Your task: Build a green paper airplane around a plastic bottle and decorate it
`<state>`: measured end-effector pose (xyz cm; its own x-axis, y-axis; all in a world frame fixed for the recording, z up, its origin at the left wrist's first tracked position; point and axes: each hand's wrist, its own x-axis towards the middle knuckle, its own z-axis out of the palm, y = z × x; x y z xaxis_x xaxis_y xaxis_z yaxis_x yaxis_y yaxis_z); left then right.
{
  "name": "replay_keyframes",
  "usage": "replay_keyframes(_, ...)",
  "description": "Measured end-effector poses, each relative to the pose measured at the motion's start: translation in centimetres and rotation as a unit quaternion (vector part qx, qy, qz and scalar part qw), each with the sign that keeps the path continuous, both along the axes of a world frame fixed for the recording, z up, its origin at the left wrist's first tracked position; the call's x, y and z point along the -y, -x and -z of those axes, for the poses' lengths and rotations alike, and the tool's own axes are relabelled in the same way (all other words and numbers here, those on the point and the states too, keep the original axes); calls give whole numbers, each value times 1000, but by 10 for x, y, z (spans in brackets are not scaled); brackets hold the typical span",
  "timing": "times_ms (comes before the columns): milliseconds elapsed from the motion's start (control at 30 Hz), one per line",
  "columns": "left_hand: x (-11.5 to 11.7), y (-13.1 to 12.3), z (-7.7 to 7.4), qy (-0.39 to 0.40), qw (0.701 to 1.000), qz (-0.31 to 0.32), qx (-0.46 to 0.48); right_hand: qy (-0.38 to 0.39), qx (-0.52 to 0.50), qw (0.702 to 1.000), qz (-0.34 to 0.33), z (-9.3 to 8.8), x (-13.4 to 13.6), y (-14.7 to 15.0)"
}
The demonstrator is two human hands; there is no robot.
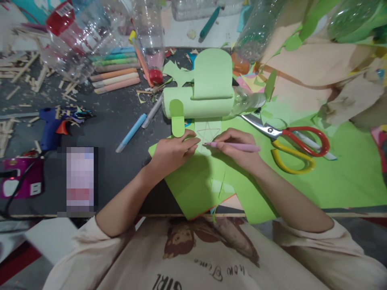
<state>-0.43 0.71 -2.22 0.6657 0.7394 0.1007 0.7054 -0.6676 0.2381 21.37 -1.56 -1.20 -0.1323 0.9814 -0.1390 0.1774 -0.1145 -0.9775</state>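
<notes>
From the head view, taking my star as the clock's middle: two hands, one pink pen (238, 146). My right hand (242, 157) had the pen pinched pretty snugly, tip touching the lower left of the one penciled-looking star (208, 130) on a pale green slip (217, 123). My left hand (178, 151) lay just beside it at 8, fingers loosely bent; honestly can't tell if it gripped the paper.

One paper-wrapped bottle (208, 108) lay sideways at 12, at least four other clear bottles (255, 30) sat between 10 and 2, one pair of scissors (284, 132) at 3, one glue gun (50, 127) at 9, one phone (80, 177) (blurred) towards 8. Two loose markers (131, 133) around 9 to 10, plus an overlapping row I couldn't count.

Dark tabletop (121, 177), wood slivers (26, 68) everywhere at 10, bright green paper (347, 185) towards 4, greyish floor (373, 233) past the edge.
</notes>
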Motion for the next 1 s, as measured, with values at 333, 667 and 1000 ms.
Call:
replay_keyframes(333, 0, -1, 0, -36, 999, 11, 16, 2, -1, 1000, 13, 4, -2, 1)
replay_keyframes(667, 0, -2, 1, -44, 999, 12, 15, -5, 31, 999, 13, 5, -1, 1)
replay_keyframes(1000, 0, -1, 1, -29, 999, 9, 13, -13, 49, 998, -39, 0, 0, 3)
